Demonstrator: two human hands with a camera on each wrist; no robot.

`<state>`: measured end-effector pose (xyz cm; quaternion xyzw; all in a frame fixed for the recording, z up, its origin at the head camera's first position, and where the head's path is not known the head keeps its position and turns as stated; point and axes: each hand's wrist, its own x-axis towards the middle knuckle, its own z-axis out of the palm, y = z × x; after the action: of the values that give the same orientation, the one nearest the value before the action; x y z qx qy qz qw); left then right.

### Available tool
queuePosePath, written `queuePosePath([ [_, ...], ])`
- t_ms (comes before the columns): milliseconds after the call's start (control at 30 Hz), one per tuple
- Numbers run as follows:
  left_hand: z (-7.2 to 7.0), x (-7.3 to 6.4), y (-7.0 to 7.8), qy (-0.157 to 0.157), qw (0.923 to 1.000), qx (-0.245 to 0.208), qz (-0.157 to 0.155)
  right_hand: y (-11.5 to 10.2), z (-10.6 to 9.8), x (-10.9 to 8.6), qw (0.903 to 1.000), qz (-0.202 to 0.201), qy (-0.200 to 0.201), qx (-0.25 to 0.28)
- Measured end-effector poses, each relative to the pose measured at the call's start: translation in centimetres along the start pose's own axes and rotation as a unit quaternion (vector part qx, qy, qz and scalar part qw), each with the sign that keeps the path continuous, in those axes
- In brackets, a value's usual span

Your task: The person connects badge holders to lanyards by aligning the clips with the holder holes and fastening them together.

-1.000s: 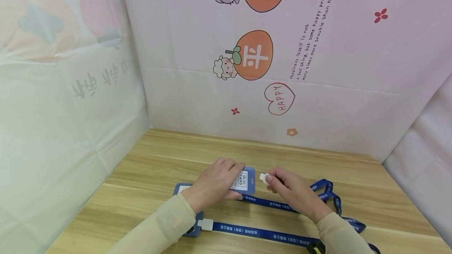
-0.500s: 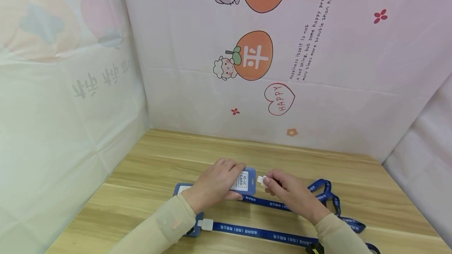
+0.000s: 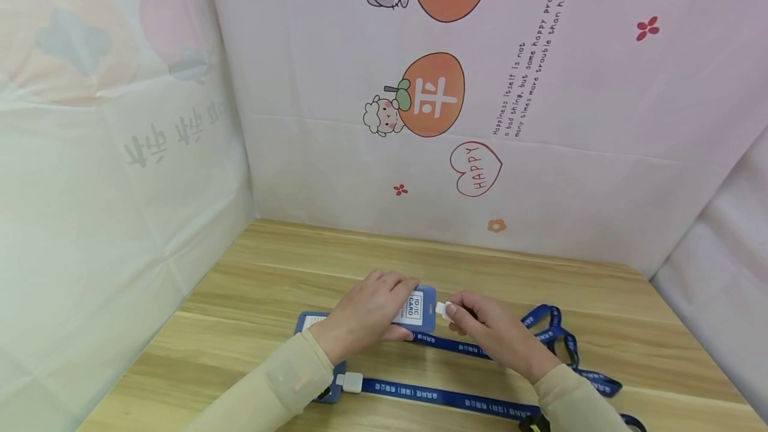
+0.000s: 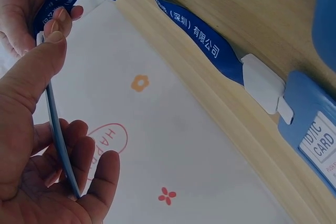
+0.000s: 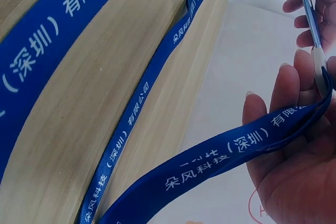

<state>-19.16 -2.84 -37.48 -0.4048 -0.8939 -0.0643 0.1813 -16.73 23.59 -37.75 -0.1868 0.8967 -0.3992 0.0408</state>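
Note:
My left hand [image 3: 367,309] holds a blue badge holder [image 3: 429,309] marked "ID/IC CARD", its slotted end pointing right. In the left wrist view the holder [image 4: 59,140] appears edge-on between thumb and fingers. My right hand [image 3: 495,329] pinches the white clip [image 3: 443,309] of a blue lanyard between thumb and fingers. The clip's tip meets the holder's slotted end; whether it passes through the slot I cannot tell. From this clip [image 5: 318,69] the printed lanyard [image 5: 226,153] runs across the right palm in the right wrist view.
Under my left forearm lie other blue badge holders [image 3: 333,385], partly hidden. One has a white clip [image 3: 352,383] on a lanyard [image 3: 444,398] stretching right. Lanyard loops [image 3: 558,335] bunch beyond my right wrist. White printed cloth [image 3: 336,172] walls the wooden table [image 3: 240,299].
My right hand has moved slightly left, bringing the white clip from a small gap up to the badge holder's slotted end. The left hand stays almost still.

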Motion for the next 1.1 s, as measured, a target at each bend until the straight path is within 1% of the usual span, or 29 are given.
queuePosePath([
  [200,0.01,0.02,0.05,0.003,1.0,0.004,0.002,-0.11,0.0,0.05,0.9999,-0.007,-0.009,-0.001],
  [400,-0.04,-0.02,0.06,0.006,0.9999,0.01,0.006,-0.07,-0.03,0.06,0.9997,-0.005,-0.021,0.015],
  [600,-0.12,-0.08,0.1,0.012,0.9998,0.008,0.01,-0.08,0.0,0.09,0.9997,-0.004,-0.022,0.011],
  [833,-0.14,-0.08,0.15,0.009,0.9999,0.008,0.009,-0.02,-0.07,0.1,0.9994,-0.016,-0.025,0.017],
  [1100,-0.16,-0.06,0.19,0.008,0.9998,0.011,0.015,-0.12,-0.19,0.14,0.999,-0.002,-0.04,0.019],
])
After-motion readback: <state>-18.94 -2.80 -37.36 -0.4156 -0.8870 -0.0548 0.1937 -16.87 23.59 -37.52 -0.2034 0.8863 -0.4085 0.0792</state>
